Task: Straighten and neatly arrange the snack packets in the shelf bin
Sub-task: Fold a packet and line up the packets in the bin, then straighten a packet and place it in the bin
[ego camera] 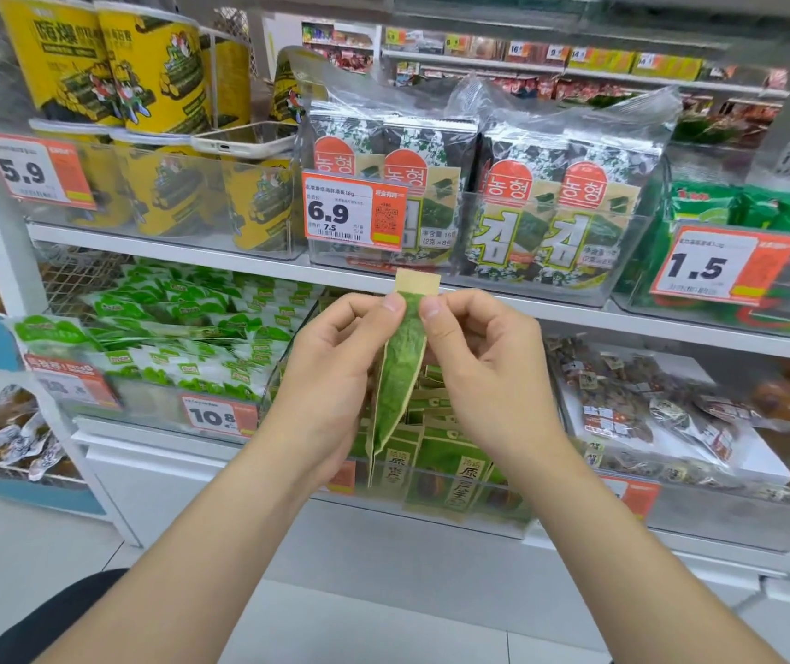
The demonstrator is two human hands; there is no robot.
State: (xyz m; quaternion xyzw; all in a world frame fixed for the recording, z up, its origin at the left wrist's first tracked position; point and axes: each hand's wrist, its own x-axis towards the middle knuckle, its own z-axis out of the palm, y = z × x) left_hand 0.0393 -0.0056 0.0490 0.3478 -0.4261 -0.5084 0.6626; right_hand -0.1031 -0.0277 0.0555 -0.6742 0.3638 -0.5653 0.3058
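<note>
The green snack packet [402, 376] stands upright and edge-on just above the clear shelf bin [484, 519], which holds matching packets [450, 476] at the lower shelf's front edge. The left hand [335, 371] and the right hand [484, 371] both pinch its top.

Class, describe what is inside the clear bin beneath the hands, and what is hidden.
Green packets stand in rows inside the bin. The left hand, right hand and the held packet they pinch cover its middle and back, so contents there cannot be seen.
</note>
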